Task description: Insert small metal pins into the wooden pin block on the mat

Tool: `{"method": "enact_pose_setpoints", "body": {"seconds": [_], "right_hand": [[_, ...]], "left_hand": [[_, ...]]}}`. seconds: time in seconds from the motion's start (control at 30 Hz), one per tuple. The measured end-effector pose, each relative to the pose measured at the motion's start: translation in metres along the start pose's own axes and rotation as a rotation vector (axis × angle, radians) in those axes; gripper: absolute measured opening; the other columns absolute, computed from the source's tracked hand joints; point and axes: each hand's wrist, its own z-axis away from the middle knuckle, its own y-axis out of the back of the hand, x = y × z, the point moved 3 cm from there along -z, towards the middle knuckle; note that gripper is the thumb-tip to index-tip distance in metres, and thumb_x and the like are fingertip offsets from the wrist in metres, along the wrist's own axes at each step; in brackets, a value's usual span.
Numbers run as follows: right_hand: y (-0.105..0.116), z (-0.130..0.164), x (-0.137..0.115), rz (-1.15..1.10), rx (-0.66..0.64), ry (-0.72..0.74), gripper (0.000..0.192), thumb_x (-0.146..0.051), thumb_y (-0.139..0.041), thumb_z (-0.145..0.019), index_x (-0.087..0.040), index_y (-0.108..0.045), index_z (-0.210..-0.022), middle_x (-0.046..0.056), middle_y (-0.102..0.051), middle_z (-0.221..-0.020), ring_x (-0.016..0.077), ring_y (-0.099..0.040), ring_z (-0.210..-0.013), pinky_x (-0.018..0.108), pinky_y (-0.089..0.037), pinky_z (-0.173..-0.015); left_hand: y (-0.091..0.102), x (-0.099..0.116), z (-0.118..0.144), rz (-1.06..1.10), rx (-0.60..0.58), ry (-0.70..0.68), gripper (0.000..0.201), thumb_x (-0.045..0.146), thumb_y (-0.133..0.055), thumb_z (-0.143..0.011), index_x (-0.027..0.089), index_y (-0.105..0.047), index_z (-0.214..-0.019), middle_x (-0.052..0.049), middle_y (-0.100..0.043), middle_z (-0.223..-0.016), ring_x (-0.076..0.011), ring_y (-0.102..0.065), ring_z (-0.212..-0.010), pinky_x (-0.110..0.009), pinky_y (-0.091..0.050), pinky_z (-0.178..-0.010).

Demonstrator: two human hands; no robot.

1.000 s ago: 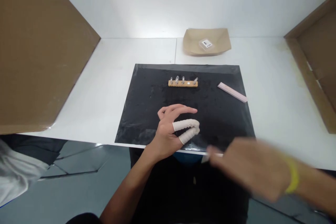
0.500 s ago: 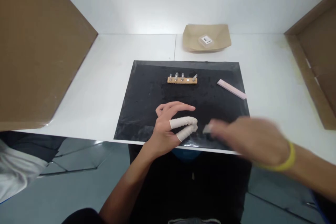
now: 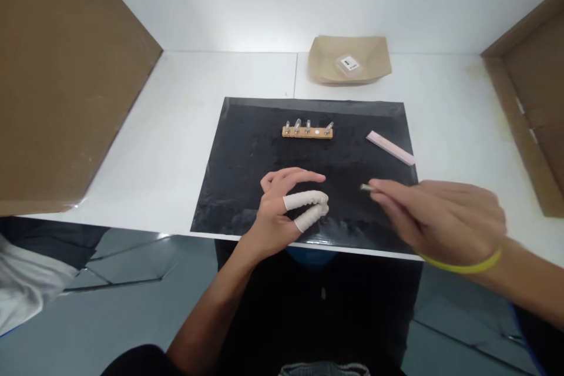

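Note:
My left hand (image 3: 275,217) is over the front of the black mat (image 3: 247,158). White finger cots (image 3: 304,200) cover its thumb and index finger, whose tips are pinched together; whatever may be between them is too small to make out. To the right, my right hand (image 3: 445,217) pinches a small, thin, pale piece (image 3: 365,187) between thumb and index finger, apart from the left hand. Beyond both hands lies a narrow wooden strip (image 3: 302,133) bearing several small clear upright pieces (image 3: 308,124) and a white dot. A pink flat bar (image 3: 391,148) rests on the mat's right side.
A brown paper tray (image 3: 324,61) stands at the back with a small clear labelled case (image 3: 348,64) in it. Brown board walls flank the white table (image 3: 154,147) at left (image 3: 66,82) and right (image 3: 550,76). Another person's grey clothing (image 3: 26,282) shows at lower left.
My right hand has moved slightly right and away from the left hand, still pinching the small pale piece, and is less blurred. The left hand keeps its pinch in nearly the same place.

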Motion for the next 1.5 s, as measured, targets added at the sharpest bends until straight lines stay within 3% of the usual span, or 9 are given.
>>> {"method": "enact_pose_setpoints", "body": {"seconds": [0.13, 0.27, 0.37, 0.53, 0.6, 0.67, 0.8, 0.93, 1.5], "right_hand": [[-0.003, -0.002, -0.001, -0.034, 0.001, 0.306, 0.04, -0.006, -0.037, -0.105, -0.011, -0.075, -0.094, 0.0, -0.059, -0.057, 0.0114, -0.046, -0.047, 0.03, -0.034, -0.042], [-0.001, -0.006, 0.018, 0.208, 0.091, 0.019, 0.031, -0.009, -0.045, -0.106, -0.008, -0.076, -0.101, -0.001, -0.058, -0.056, 0.0114, -0.047, -0.047, 0.031, -0.037, -0.047], [-0.004, -0.005, 0.007, -0.008, -0.089, 0.405, 0.033, -0.007, -0.042, -0.102, -0.004, -0.075, -0.102, 0.002, -0.061, -0.059, 0.0141, -0.048, -0.045, 0.033, -0.032, -0.043], [0.001, -0.003, 0.015, 0.257, 0.155, -0.076, 0.021, -0.011, -0.05, -0.104, -0.008, -0.071, -0.106, -0.001, -0.061, -0.061, 0.0113, -0.048, -0.05, 0.031, -0.039, -0.051], [-0.015, 0.004, -0.001, 0.044, -0.071, 0.212, 0.032, -0.007, -0.038, -0.102, -0.004, -0.07, -0.104, -0.001, -0.056, -0.056, 0.0133, -0.046, -0.045, 0.032, -0.034, -0.044], [-0.025, 0.012, -0.009, -0.061, -0.116, 0.322, 0.027, -0.01, -0.045, -0.099, -0.001, -0.07, -0.105, 0.001, -0.057, -0.056, 0.0148, -0.047, -0.043, 0.033, -0.032, -0.042], [-0.032, 0.021, -0.004, -0.014, -0.079, 0.039, 0.027, -0.01, -0.046, -0.102, -0.013, -0.071, -0.112, 0.0, -0.06, -0.061, 0.0122, -0.049, -0.047, 0.03, -0.038, -0.047], [-0.041, 0.025, -0.026, -0.139, -0.125, 0.279, 0.025, -0.012, -0.05, -0.096, -0.003, -0.073, -0.103, 0.001, -0.058, -0.056, 0.0143, -0.048, -0.043, 0.033, -0.032, -0.039], [-0.086, 0.015, -0.001, -0.102, 0.137, -0.168, 0.021, -0.016, -0.049, -0.11, -0.008, -0.068, -0.103, -0.005, -0.057, -0.057, 0.0103, -0.053, -0.048, 0.031, -0.034, -0.049]], "left_hand": [[0.001, -0.004, 0.0, -0.008, 0.006, 0.009, 0.009, 0.019, -0.079, -0.093, 0.026, -0.074, -0.097, -0.005, -0.077, -0.122, -0.0258, -0.068, -0.117, -0.05, -0.041, -0.103], [0.0, -0.005, 0.0, -0.006, 0.006, 0.013, 0.01, 0.019, -0.078, -0.093, 0.026, -0.074, -0.097, -0.005, -0.077, -0.122, -0.0251, -0.069, -0.116, -0.049, -0.041, -0.103], [-0.001, -0.006, 0.001, -0.003, -0.004, 0.022, 0.01, 0.019, -0.078, -0.093, 0.026, -0.074, -0.098, -0.005, -0.077, -0.122, -0.0255, -0.068, -0.118, -0.05, -0.041, -0.104], [-0.004, -0.008, 0.002, 0.007, -0.012, 0.022, 0.007, 0.02, -0.078, -0.093, 0.026, -0.074, -0.096, -0.004, -0.077, -0.122, -0.0251, -0.068, -0.118, -0.049, -0.041, -0.103], [-0.005, -0.01, 0.001, 0.003, -0.014, 0.026, 0.007, 0.02, -0.079, -0.093, 0.026, -0.075, -0.096, -0.004, -0.078, -0.122, -0.025, -0.068, -0.118, -0.049, -0.041, -0.104], [-0.005, -0.011, -0.001, -0.006, -0.018, 0.019, 0.007, 0.021, -0.079, -0.093, 0.026, -0.076, -0.095, -0.004, -0.078, -0.122, -0.025, -0.068, -0.118, -0.049, -0.041, -0.104], [-0.005, -0.01, -0.007, -0.018, -0.041, -0.002, 0.005, 0.024, -0.079, -0.093, 0.027, -0.076, -0.095, -0.003, -0.079, -0.121, -0.0253, -0.068, -0.119, -0.049, -0.042, -0.104], [-0.008, -0.014, -0.013, -0.047, -0.046, 0.027, 0.002, 0.027, -0.077, -0.095, 0.029, -0.077, -0.094, -0.003, -0.078, -0.122, -0.0257, -0.067, -0.121, -0.05, -0.043, -0.107], [-0.017, -0.085, -0.09, -0.345, 0.056, 0.076, 0.006, 0.023, -0.08, -0.088, 0.028, -0.079, -0.091, -0.002, -0.075, -0.13, -0.0315, -0.056, -0.134, -0.055, -0.029, -0.112]]}}
